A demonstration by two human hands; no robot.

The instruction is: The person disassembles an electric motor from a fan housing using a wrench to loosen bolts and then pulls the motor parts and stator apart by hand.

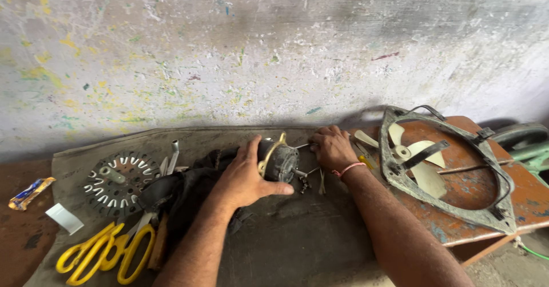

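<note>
1. Left hand [243, 178]: palm down, fingers curled over the dark round metal fan motor with brass bracket [279, 160], gripping it at bench centre.
2. Right hand [331, 148]: at the motor's 3 o'clock, fingers curled at its thin metal shaft [302, 146]; exact grip unclear.
3. Yellow-handled scissors [108, 251] at 8 o'clock.

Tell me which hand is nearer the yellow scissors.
Left. The left hand grips the motor, up and right of the scissors. The right hand is at the motor's far side, farther away.

Soft even daylight, faint shadows below wall, sharp focus, wide-angle edges
</note>
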